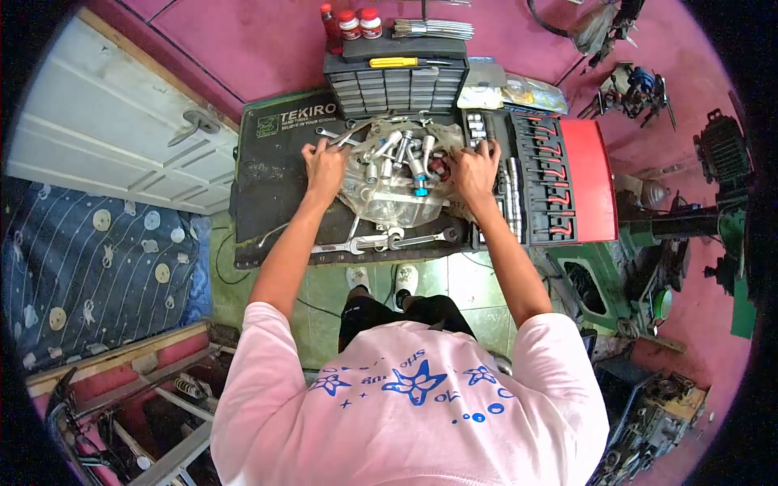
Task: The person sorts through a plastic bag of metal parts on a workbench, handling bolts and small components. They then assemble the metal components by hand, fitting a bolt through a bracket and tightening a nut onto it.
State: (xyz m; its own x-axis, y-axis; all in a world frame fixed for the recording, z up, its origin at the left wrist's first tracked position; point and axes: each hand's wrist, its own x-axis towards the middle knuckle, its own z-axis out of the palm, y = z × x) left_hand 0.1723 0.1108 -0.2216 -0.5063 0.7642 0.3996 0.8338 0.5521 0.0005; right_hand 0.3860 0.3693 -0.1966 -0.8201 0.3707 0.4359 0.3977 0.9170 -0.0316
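Note:
A clear plastic bag (393, 212) lies spread on the dark work mat (271, 174), with a pile of metal sockets and tool parts (397, 154) on it. My left hand (326, 170) is at the bag's left edge, its fingers bent, beside a wrench (331, 134). At the right edge of the bag is my right hand (475, 170), fingers curled near the socket tray (510, 198). What either hand grips is too small to make out. Several wrenches (381, 241) lie along the mat's front edge, below the bag.
Behind the bag stands a small drawer cabinet (397, 89) with a yellow screwdriver (395, 62) on top. Right of the socket tray, red-handled tools (551, 178) fill a black tray beside a red panel (590, 180). Green machinery (587, 283) stands at the right.

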